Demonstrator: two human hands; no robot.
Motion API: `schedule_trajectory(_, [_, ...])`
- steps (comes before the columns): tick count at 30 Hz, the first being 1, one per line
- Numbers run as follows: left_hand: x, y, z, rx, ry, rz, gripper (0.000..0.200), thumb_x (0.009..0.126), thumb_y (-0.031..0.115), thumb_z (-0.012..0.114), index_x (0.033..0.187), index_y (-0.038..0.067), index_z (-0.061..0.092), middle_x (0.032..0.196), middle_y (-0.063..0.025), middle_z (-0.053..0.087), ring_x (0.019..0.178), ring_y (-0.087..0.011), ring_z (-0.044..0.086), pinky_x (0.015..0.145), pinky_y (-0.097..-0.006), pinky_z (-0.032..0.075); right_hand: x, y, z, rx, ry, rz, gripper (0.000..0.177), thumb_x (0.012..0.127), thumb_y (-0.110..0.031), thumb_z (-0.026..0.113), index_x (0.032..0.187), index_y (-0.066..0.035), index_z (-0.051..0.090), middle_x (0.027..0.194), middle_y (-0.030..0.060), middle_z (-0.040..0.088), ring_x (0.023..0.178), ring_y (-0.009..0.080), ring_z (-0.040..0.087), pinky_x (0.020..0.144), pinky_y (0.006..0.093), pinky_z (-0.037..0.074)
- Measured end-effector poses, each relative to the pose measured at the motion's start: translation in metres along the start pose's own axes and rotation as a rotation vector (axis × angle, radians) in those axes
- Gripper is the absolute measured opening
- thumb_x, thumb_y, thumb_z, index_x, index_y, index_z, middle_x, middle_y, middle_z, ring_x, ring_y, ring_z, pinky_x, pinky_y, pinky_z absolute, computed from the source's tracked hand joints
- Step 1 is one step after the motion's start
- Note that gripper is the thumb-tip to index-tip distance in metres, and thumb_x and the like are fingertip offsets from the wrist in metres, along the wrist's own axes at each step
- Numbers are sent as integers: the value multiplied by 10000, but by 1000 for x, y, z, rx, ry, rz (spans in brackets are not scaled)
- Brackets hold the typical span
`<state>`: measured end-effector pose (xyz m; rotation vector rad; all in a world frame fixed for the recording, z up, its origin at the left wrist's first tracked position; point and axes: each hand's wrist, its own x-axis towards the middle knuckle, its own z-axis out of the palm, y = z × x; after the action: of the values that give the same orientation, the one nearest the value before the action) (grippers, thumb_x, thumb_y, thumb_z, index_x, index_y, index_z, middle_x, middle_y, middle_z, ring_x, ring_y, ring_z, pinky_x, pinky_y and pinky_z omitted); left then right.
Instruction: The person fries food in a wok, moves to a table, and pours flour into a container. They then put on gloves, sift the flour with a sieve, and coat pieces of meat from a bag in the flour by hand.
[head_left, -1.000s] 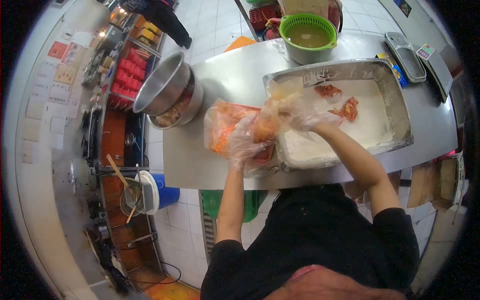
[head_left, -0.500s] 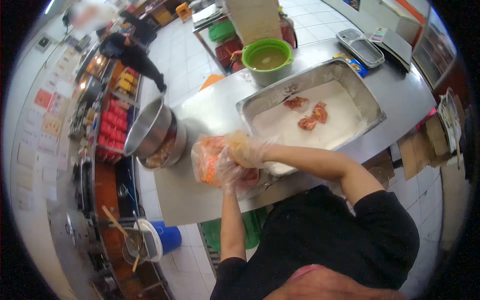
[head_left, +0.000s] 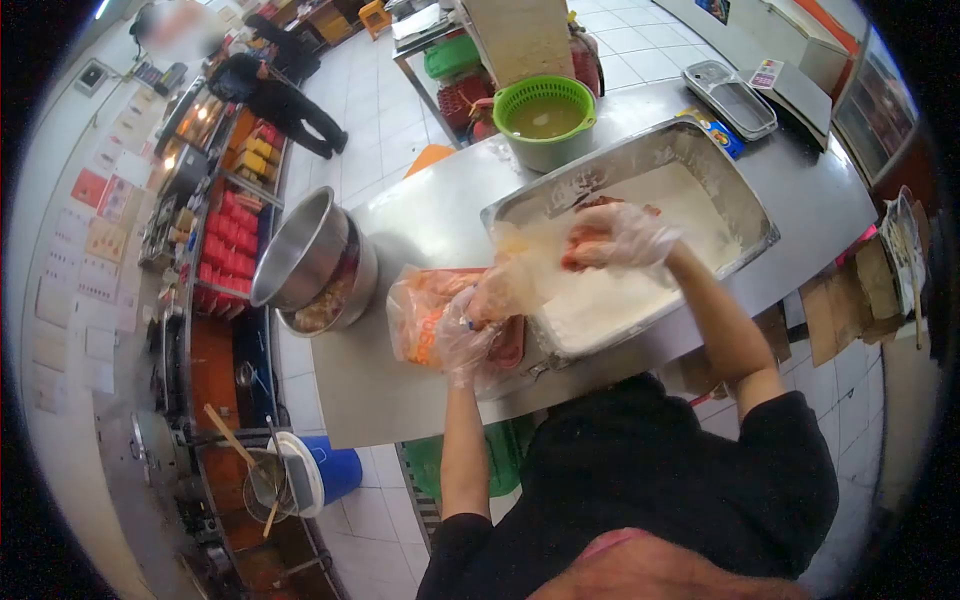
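Observation:
My left hand, in a clear plastic glove, is closed on the side of a printed plastic bag with orange lettering, which lies with orange-pink raw meat on the metal table. A red tray edge shows beside the bag. My right hand, also gloved, is over the white flour in a large steel pan. Its fingers are curled on a piece of raw meat. More reddish meat shows behind the hand, partly covered. A pale yellow smear between my hands is too blurred to name.
A tilted steel pot rests on another vessel of food at the left. Behind the pan stands a green basket in a bucket of cloudy liquid. A lidded container is at the far right. Another person stands beyond the table.
My right hand has moved from the bag rightward to over the flour pan, covering most of the meat there. My left hand stays at the bag. The person in the background has shifted slightly.

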<state>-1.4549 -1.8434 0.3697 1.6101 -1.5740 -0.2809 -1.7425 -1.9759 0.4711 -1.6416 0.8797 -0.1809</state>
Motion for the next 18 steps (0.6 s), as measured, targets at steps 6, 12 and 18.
schedule_trajectory(6, [-13, -34, 14, -109, 5, -60, 520, 640, 251, 787, 1084, 66, 589, 1037, -107, 625, 959, -267, 597, 813, -350, 470, 20, 22, 33, -554, 53, -203, 211, 846, -176, 535, 1007, -92, 642, 910, 122, 653, 890, 261, 609, 786, 372, 467])
schedule_trajectory(12, [-13, -20, 8, 90, 14, -39, 501, 648, 237, 776, 1083, 70, 590, 1037, -101, 622, 956, -256, 597, 813, -349, 469, 55, -51, 82, -583, -5, -731, 190, 798, -211, 551, 927, -104, 640, 835, 141, 640, 817, 307, 603, 738, 397, 466])
schedule_trajectory(18, [-19, -15, 6, 25, 77, 34, 479, 653, 208, 775, 1066, 54, 589, 1013, -108, 615, 933, -229, 593, 793, -315, 467, 39, -129, 100, -1190, -210, -599, 209, 771, -249, 563, 917, -122, 643, 864, 152, 633, 824, 315, 596, 744, 404, 466])
